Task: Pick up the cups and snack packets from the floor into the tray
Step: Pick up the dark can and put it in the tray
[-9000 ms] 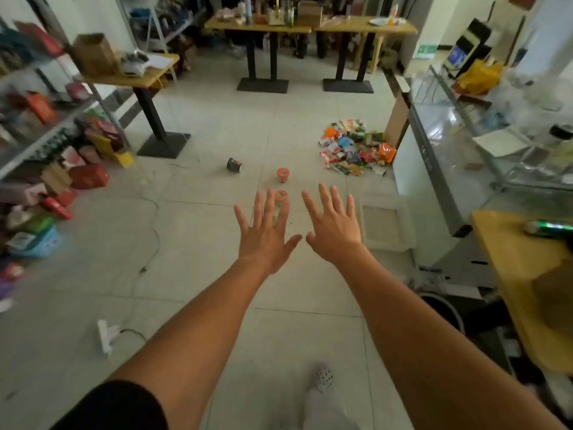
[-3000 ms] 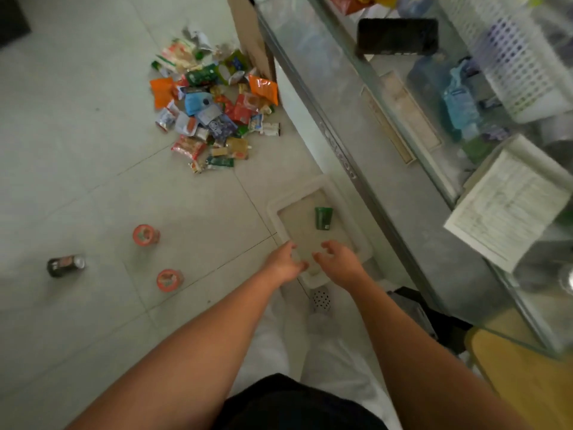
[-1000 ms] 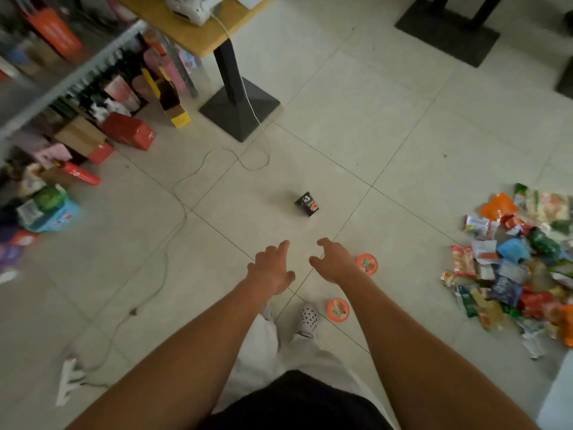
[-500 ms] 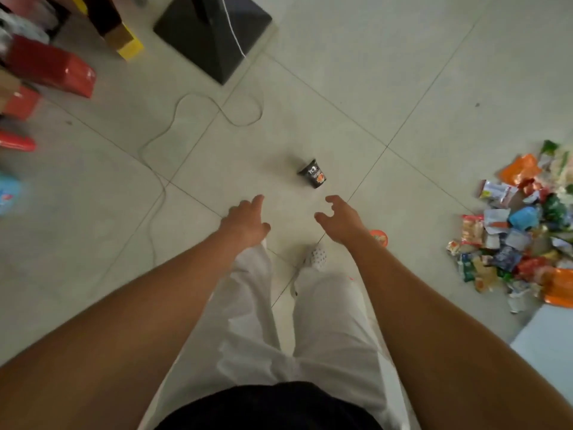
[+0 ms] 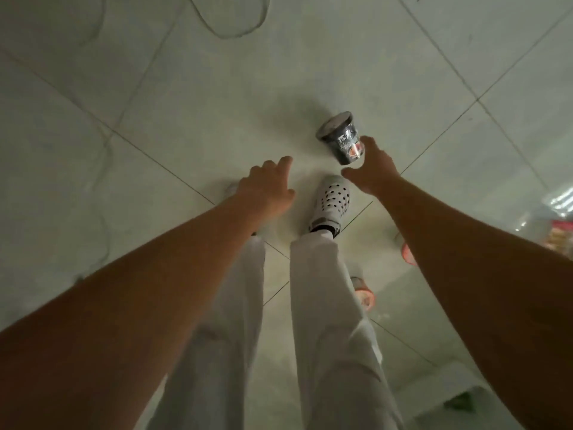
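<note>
A black cup lies on its side on the tiled floor, its lid end facing up-left. My right hand reaches down to it with fingers spread; the fingertips touch the cup's near side and do not wrap it. My left hand hangs beside it, fingers loosely curled, holding nothing. Two orange cups sit on the floor behind my right forearm, partly hidden. Snack packets show blurred at the right edge. The white tray corner with a green cup sits at the bottom right.
My white-trousered legs and a white perforated clog stand just below the black cup. A thin cable loops across the tiles at the top.
I have bent down and moved closer to the floor. My right hand has travelled forward from short of the black cup to touching it. The left hand stays empty.
</note>
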